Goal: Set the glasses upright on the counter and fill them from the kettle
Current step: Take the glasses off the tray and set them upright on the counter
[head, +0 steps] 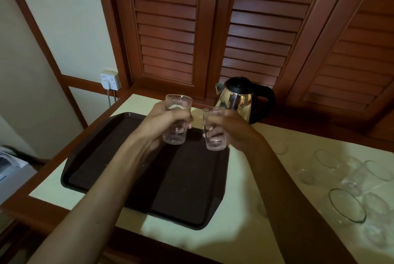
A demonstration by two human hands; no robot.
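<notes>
My left hand [164, 122] grips a clear glass [177, 120], held upright above the far part of a dark tray [106, 157]. Just to its right, my right hand [232, 129] grips a second clear glass [214, 129], also upright and in the air over the tray's far right corner. Neither glass touches the other. A steel kettle [238, 99] with a black lid and handle stands behind them at the back of the pale counter [238, 231]. Several more clear glasses [345, 206] lie on their sides on the counter at the right.
Brown louvred shutters [213, 29] rise directly behind the counter. A wall socket [109, 80] with a cord sits at the back left. The counter has a wooden rim [34, 206] along its left and near edges.
</notes>
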